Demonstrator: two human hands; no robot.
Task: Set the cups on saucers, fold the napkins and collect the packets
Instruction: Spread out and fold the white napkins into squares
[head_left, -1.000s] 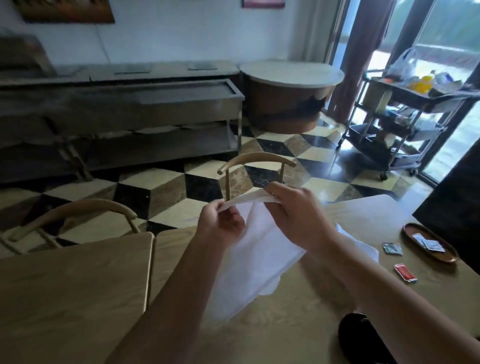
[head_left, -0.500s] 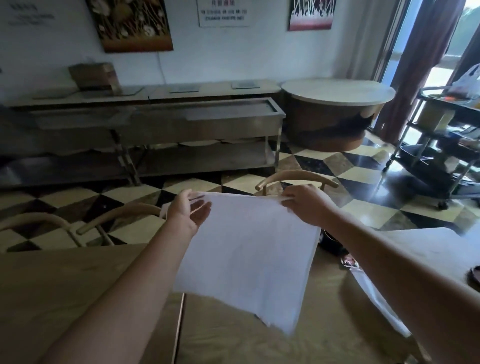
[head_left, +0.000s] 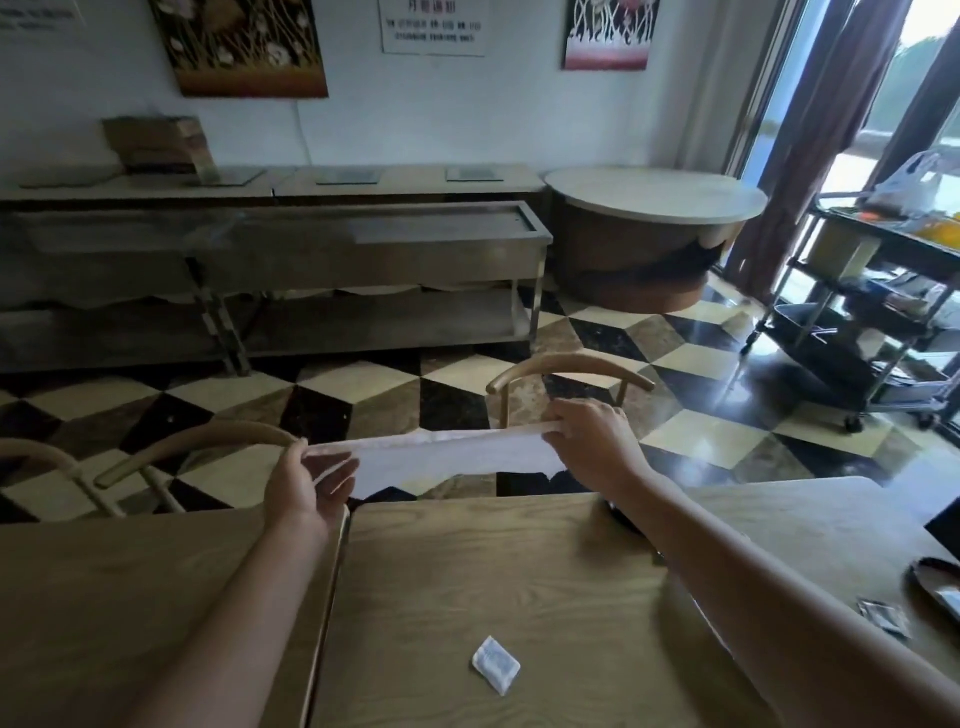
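Observation:
A white napkin (head_left: 447, 456) is stretched in the air above the far edge of the wooden table (head_left: 519, 587), nearly edge-on to the camera. My left hand (head_left: 306, 488) pinches its left end and my right hand (head_left: 589, 447) grips its right end. A small white packet (head_left: 496, 664) lies on the table near me. A dark silvery packet (head_left: 883, 617) lies at the right, beside a dark oval tray (head_left: 930, 577) holding another packet. No cups or saucers show.
A second wooden table (head_left: 130, 613) adjoins on the left, with a narrow gap between them. Curved-back chairs (head_left: 569, 366) stand along the far side. A steel counter, a round table and a black service cart (head_left: 878, 291) stand across the checkered floor.
The napkin hung down open in front of me; now it is lifted flat and pulled taut between my hands. My view has tilted, so the table and white packet show.

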